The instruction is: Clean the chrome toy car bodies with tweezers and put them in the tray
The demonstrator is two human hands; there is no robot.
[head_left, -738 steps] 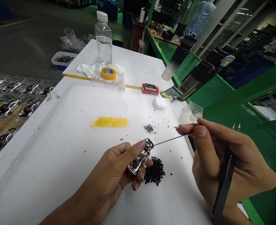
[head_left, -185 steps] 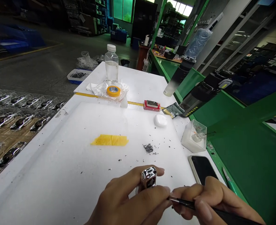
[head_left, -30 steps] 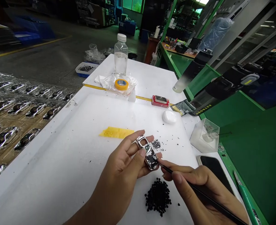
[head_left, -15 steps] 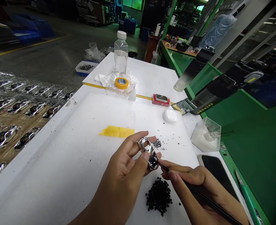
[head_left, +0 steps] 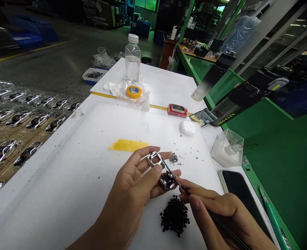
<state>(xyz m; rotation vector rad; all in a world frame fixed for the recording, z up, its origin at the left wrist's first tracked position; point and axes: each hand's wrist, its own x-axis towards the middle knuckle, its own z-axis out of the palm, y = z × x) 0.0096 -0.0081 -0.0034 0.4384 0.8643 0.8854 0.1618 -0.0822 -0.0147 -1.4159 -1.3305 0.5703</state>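
A shiny chrome casing (head_left: 166, 176) with an opening at its upper end is gripped between the thumb and fingers of my left hand (head_left: 135, 185). My right hand (head_left: 218, 208) pinches a thin dark tool (head_left: 225, 225), perhaps tweezers, like a pen. The tool's tip meets the lower right edge of the casing; the exact contact is too small to make out. Below the casing lies a heap of small black pieces (head_left: 174, 215) on the white work surface (head_left: 65, 180). Just beyond my left fingertips sits a little pile of tiny dark slivers (head_left: 173, 158).
Yellow tape (head_left: 129, 145) lies on the surface. Right of my hands are a phone (head_left: 243, 191), a green cutter knife (head_left: 275, 218) and a clear box (head_left: 227, 147). Farther back stand a water bottle (head_left: 132, 62) and a tape roll (head_left: 134, 92). Packed trays (head_left: 18, 121) lie at left.
The chrome casing has turned slightly in my left hand, its upper end swinging left and its front showing more. The tool stays at its lower edge. The whole view has shifted a little.
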